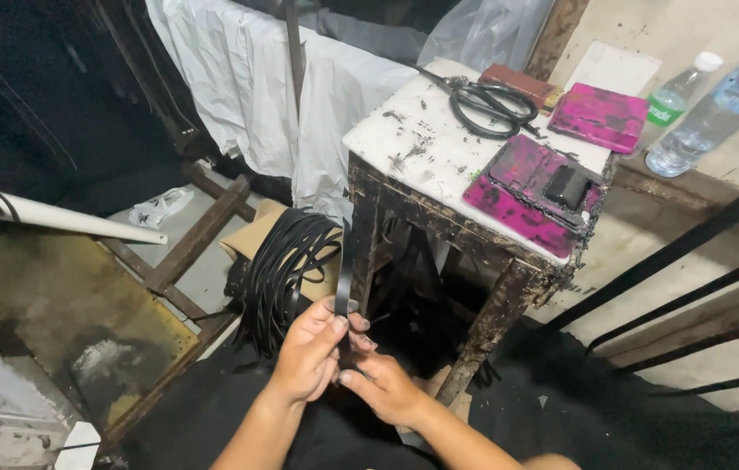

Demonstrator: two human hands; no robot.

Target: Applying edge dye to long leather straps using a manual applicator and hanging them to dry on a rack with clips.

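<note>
My left hand (310, 348) and my right hand (384, 385) meet low in the middle of the view, both pinching one long black strip (345, 265) that rises upright from my fingers. Just behind my left hand lies a bundle of several black strips (282, 261) looped over a piece of cardboard (258, 231). My lap under the hands is covered in black cloth.
A small worn table (421, 148) with a white top stands ahead, holding black scissors (484, 103), pink-stained pads (530, 183), a pink box (600, 115) and a brown block (521, 83). Two plastic bottles (708, 113) lean at right. White sheeting (239, 78), wooden frame pieces (195, 235) and a white tube (56, 218) lie left.
</note>
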